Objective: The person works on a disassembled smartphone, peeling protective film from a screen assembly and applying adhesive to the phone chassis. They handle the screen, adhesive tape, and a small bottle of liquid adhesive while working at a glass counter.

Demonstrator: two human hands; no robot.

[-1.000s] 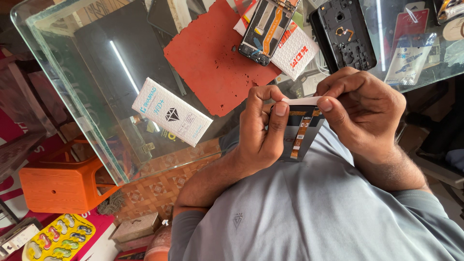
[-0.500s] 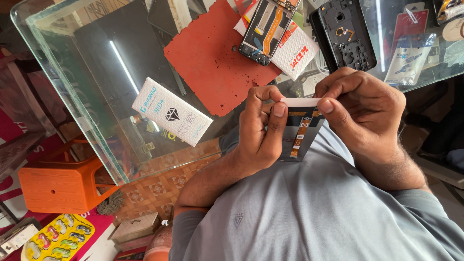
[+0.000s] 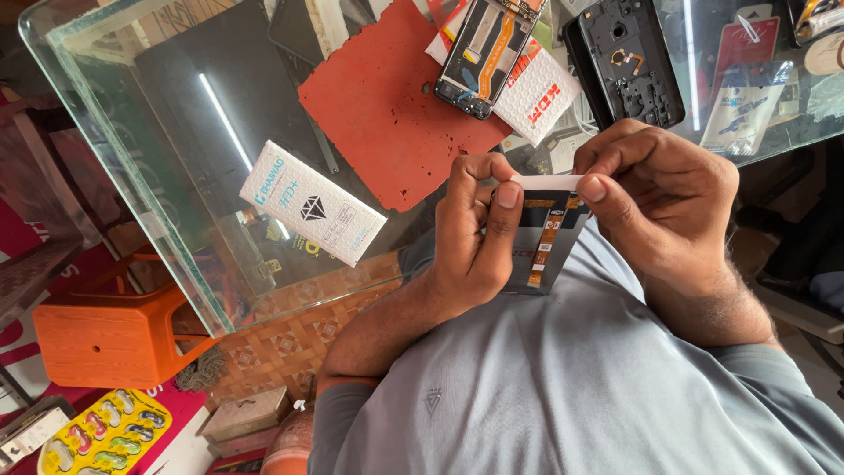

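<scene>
A glass-topped workbench (image 3: 114, 167) fills the head view, its corner jutting over a patterned floor with an orange stool (image 3: 105, 330) below. On the glass lie a red mat (image 3: 387, 105), a white box (image 3: 312, 202), an opened phone frame (image 3: 488, 53) resting on a white dotted pack (image 3: 536, 92), and a black phone back housing (image 3: 633, 62).

Now to the hands, both raised off the bench in front of the grey shirt (image 3: 571, 396). Between them sits a dark phone display panel (image 3: 549, 242) with an orange flex ribbon (image 3: 545, 251) running down it; the panel's long axis runs from the fingertips back toward the chest. The left hand (image 3: 475, 233) wraps its edge, thumb pressed near a white strip (image 3: 545, 183) across the top end. The right hand (image 3: 664, 207) pinches that strip from the other side, fingers closed tight. Both hands sit equally close, the strip bridging them.

Hidden: the panel's lower end disappears behind the left palm, and the right side sits under the right fingers. Whether the strip is tape or a liner is hard to tell.
</scene>
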